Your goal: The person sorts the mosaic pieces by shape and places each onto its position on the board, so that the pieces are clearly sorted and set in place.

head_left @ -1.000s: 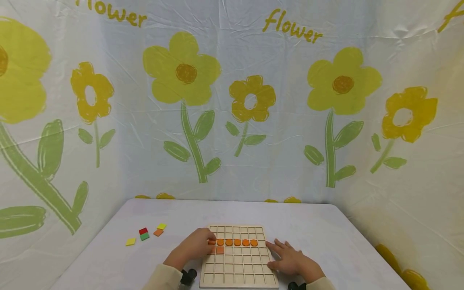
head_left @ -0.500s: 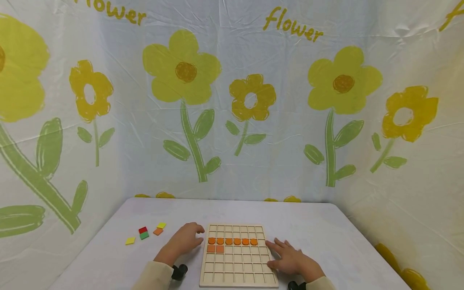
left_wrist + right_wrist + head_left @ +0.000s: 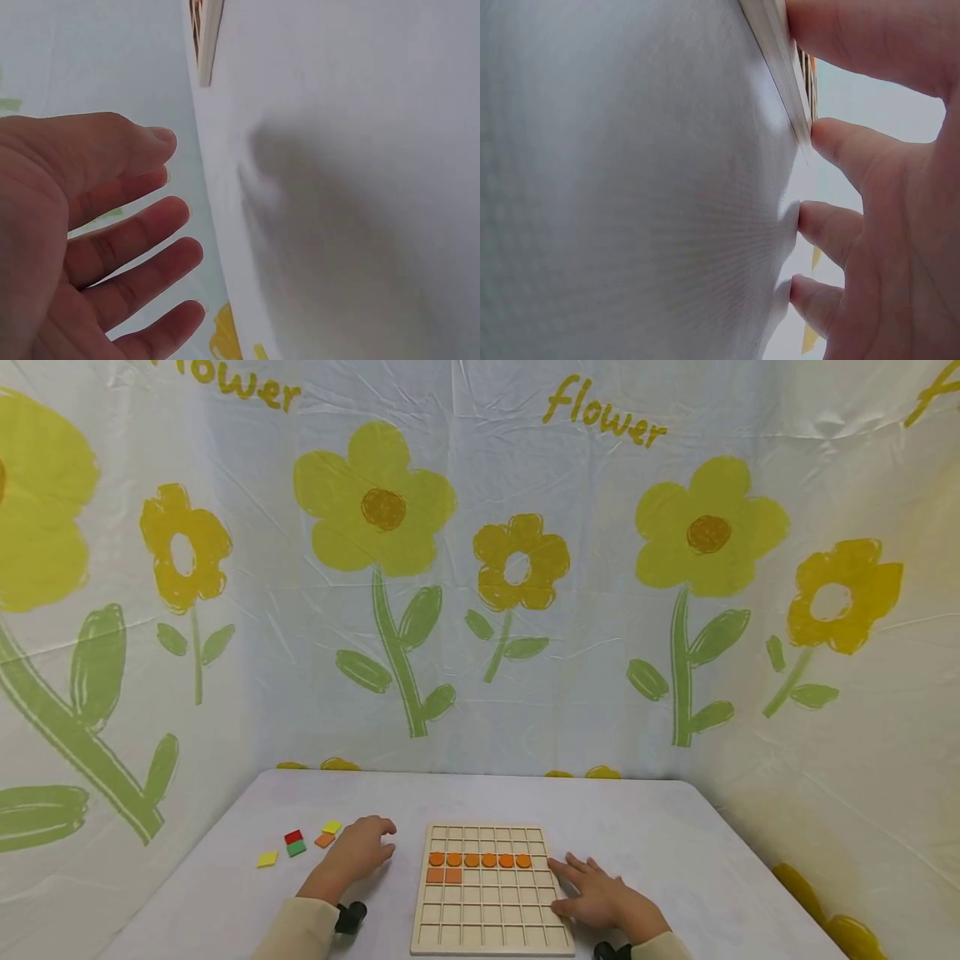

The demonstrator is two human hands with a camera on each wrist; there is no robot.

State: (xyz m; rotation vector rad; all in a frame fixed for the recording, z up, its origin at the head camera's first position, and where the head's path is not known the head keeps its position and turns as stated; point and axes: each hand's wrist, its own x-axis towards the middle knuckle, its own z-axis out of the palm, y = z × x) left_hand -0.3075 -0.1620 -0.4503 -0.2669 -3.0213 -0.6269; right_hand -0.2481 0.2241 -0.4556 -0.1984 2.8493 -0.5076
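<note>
A wooden grid board (image 3: 495, 914) lies on the table, with a row of several round orange pieces (image 3: 489, 861) in it. Two square orange tiles (image 3: 444, 876) sit side by side below the row's left end. My left hand (image 3: 352, 857) hangs over the table left of the board, fingers relaxed and holding nothing; the left wrist view shows the empty hand (image 3: 112, 225) with fingers apart. My right hand (image 3: 600, 897) rests with spread fingers against the board's right edge; in the right wrist view the hand (image 3: 892, 195) touches the board's side (image 3: 780, 67) with thumb and index finger.
Left of my left hand lie loose square tiles: a yellow one (image 3: 267, 859), a red one (image 3: 293, 837), a green one (image 3: 296, 848), an orange one (image 3: 325, 841) and another yellow one (image 3: 332, 827). A flower-printed cloth (image 3: 525, 710) hangs behind the table (image 3: 675, 827).
My left hand has let go of the round piece at the row's left end and moved left, away from the board toward the loose tiles. My right hand has stayed in place.
</note>
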